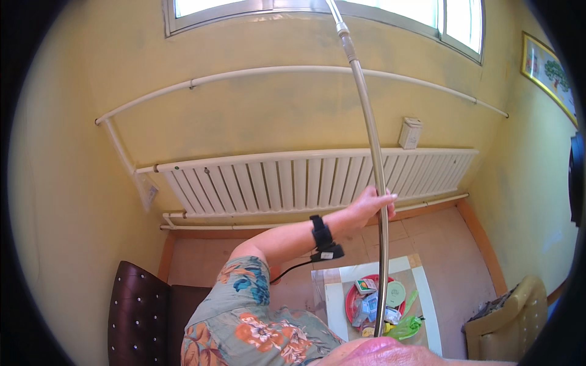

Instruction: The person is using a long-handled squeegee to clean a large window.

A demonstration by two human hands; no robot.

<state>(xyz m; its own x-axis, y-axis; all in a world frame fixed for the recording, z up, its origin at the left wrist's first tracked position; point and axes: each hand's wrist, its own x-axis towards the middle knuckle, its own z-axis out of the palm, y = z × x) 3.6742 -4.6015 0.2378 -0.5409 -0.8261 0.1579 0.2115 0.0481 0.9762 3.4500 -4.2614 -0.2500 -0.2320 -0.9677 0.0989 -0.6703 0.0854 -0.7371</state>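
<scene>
My left hand (373, 203) is wrapped around a long metal telescopic pole (369, 110), with the thumb lying across it. A black strap (322, 233) with a small cabled device circles that wrist. Upward, the pole passes a joint (347, 42), narrows and crosses the lower frame of the window (311, 5); its tip is out of view. Its lower end runs in front of a low table (430, 315) and vanishes behind blurred skin at the bottom edge. Whether that skin is part of my right hand, I cannot tell.
Behind the pole a white radiator (274, 183) lines the wall, a small white box (410, 133) on top. The table bears a red tray (350, 299) of packets and a green plastic bag (407, 327). A dark tufted seat (137, 315) stands left, a beige chair (508, 325) right.
</scene>
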